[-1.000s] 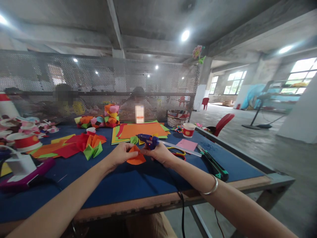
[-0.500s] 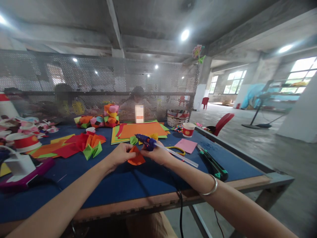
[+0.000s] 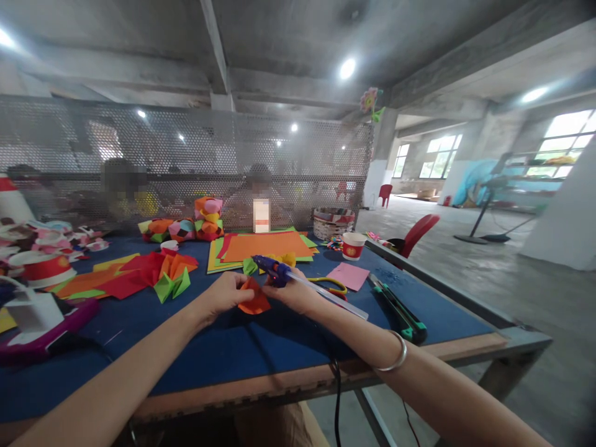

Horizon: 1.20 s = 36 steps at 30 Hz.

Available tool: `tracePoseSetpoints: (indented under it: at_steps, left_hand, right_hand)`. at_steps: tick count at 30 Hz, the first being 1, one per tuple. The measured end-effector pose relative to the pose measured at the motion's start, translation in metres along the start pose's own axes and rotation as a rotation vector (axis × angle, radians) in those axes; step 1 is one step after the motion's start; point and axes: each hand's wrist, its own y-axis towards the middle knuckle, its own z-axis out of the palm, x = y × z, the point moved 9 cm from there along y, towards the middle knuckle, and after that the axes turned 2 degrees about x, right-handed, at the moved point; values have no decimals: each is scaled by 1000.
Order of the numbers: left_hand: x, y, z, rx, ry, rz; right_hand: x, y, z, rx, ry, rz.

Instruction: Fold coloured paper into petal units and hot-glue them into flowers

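My left hand (image 3: pixel 222 294) pinches a folded orange paper piece (image 3: pixel 254 302) just above the blue table top (image 3: pixel 242 347). My right hand (image 3: pixel 292 294) is wrapped round a blue hot glue gun (image 3: pixel 274 268), its nozzle pointing left over the orange piece. A clear glue stick (image 3: pixel 328 295) sticks out of the gun's back toward the right, and the gun's black cord (image 3: pixel 336 391) drops over the table's front edge. A silver bangle (image 3: pixel 393 355) sits on my right wrist.
Yellow-handled scissors (image 3: pixel 331 285), a pink paper square (image 3: pixel 349 275) and a green-black utility knife (image 3: pixel 395 307) lie to the right. Stacked coloured sheets (image 3: pixel 261 245), folded paper pieces (image 3: pixel 153 276), paper cups (image 3: pixel 354 244) and a basket (image 3: pixel 333 221) stand behind. A mesh screen (image 3: pixel 186 161) has people beyond it.
The glue gun has tilted, with its rear glue stick swinging lower toward the table. Both hands and the orange piece have shifted slightly left and away.
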Motion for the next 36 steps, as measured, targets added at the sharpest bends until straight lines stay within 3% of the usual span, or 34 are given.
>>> tracePoseSetpoints:
  at_steps: [8, 20, 29, 36]
  left_hand:
    - [1, 5, -7, -37, 34, 47]
    - [-10, 4, -8, -157, 391, 260]
    - [-13, 2, -7, -177, 395, 280]
    - [-14, 2, -8, -193, 443, 275]
  right_hand:
    - [5, -1, 2, 3, 29, -39]
    - [-3, -2, -2, -61, -4, 63]
    - [-8, -1, -2, -121, -26, -3]
    - [-11, 0, -3, -128, -55, 35]
